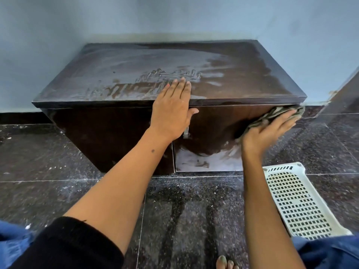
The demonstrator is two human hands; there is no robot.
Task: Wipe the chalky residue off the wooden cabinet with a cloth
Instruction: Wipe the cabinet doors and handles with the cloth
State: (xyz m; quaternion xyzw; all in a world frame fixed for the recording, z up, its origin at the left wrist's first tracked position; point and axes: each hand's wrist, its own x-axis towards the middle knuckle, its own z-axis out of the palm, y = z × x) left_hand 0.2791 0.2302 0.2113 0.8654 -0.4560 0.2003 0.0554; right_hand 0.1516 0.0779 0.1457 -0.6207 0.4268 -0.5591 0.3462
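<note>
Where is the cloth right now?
In the head view, the cloth is at the right, pressed by the right hand against the upper right corner of the cabinet front, just under the top's overhanging edge.

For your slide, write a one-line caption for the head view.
Left hand braces on the cabinet top while the right hand presses a cloth against its chalky right door.

Black sleeve (64,247) pushed up the left arm, right forearm bare, blue trousers (328,251), bare toes (226,264)
</note>
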